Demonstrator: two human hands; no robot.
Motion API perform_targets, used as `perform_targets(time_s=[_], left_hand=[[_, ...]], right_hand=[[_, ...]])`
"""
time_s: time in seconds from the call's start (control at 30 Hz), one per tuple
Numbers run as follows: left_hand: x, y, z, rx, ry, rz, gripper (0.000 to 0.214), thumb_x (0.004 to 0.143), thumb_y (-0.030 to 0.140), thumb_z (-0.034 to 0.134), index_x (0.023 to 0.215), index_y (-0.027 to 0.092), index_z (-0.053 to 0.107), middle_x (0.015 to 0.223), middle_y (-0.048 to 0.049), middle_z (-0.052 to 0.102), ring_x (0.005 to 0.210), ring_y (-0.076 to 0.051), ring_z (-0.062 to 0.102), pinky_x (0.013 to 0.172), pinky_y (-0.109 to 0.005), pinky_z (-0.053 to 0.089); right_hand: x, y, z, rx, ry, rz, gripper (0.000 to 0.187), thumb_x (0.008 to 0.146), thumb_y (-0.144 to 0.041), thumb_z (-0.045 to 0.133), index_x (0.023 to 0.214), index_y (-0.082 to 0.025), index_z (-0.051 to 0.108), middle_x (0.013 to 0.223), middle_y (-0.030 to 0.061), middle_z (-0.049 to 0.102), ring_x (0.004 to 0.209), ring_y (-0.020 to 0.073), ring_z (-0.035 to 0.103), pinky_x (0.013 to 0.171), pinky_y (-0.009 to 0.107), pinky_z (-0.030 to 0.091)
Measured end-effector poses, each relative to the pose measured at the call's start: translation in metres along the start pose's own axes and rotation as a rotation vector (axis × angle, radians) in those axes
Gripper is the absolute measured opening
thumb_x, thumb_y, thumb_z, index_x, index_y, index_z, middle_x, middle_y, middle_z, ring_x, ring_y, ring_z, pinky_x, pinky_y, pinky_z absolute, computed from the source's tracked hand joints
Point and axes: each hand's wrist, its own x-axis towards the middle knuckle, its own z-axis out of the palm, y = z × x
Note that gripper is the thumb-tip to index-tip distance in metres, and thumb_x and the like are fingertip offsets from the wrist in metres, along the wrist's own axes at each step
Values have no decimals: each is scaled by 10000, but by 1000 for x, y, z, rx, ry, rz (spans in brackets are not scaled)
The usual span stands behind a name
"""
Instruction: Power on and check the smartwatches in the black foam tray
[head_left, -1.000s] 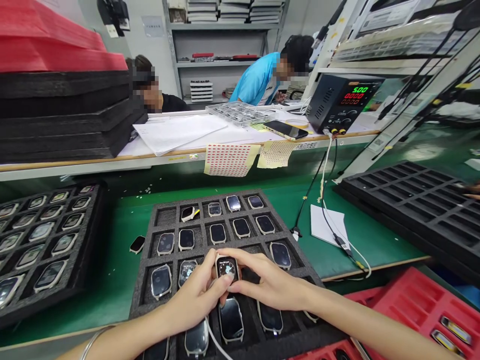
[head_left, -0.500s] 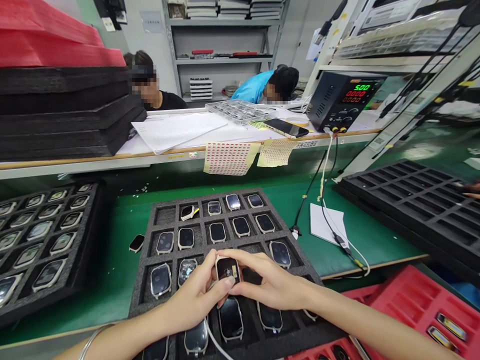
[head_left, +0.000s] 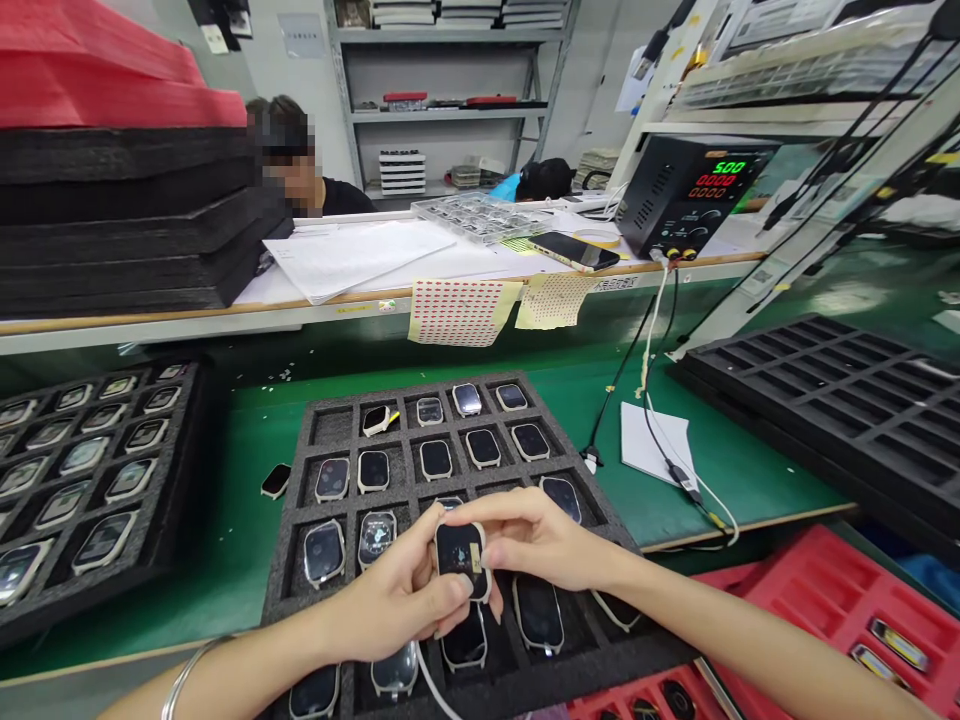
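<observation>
Above the dark foam tray [head_left: 495,700], a smartwatch [head_left: 457,550] with a pale frame faces up, a small yellow label on its dark screen. My left hand [head_left: 409,585] is closed around its left side and lower edge, thumb on the glass. With index finger and thumb, my right hand [head_left: 536,540] grips the watch's top and right edge. A white cable [head_left: 433,685] runs up beneath my left hand; its end is hidden. Around my hands, the tray's pockets hold more watches, such as a lit one [head_left: 377,540] and a dark one [head_left: 538,612].
Another filled watch tray [head_left: 169,480] is at left, a loose watch [head_left: 275,481] beside it. A power supply [head_left: 694,195] and phone [head_left: 574,251] stand on the shelf. Black trays [head_left: 825,400] and red trays [head_left: 832,600] lie right. Two people sit beyond the shelf.
The watch has turned slightly and shows more of its screen. My right thumb has shifted from its lower edge to its right side. The person in blue has sunk lower behind the shelf.
</observation>
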Motion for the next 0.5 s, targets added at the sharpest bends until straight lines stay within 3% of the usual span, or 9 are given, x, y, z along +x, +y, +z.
perform_targets(time_s=[0.1, 0.2, 0.3, 0.5], left_hand=[[3, 5, 2, 39, 54, 3, 377, 903, 390, 540, 1197, 211, 385, 629, 69, 455, 462, -24, 336, 442, -154, 262], [5, 10, 4, 122, 127, -12, 397, 898, 395, 544, 1196, 188, 382, 614, 75, 421, 489, -43, 346, 456, -172, 270], [5, 14, 6, 199, 187, -50, 466, 887, 406, 550, 1234, 168, 351, 638, 69, 402, 539, -67, 368, 487, -190, 300], [6, 13, 7, 300, 256, -85, 510, 886, 388, 543, 1289, 162, 325, 664, 60, 421, 573, -94, 427, 528, -222, 346]], right_hand=[[-2, -4, 1, -101, 41, -1, 460, 852, -318, 660, 1285, -211, 548, 1006, 70, 668, 740, 142, 682, 703, 261, 547], [-3, -6, 2, -256, 80, -40, 640, 729, -299, 780, 1310, -223, 523, 1075, 72, 661, 932, 189, 652, 817, 288, 525], [-2, -4, 1, -393, 83, -72, 745, 693, -290, 805, 1354, -221, 468, 1063, 67, 672, 935, 193, 651, 824, 287, 527], [0, -5, 0, -735, 116, -130, 599, 797, -323, 715, 1331, -190, 480, 1042, 72, 676, 887, 180, 649, 796, 277, 525]])
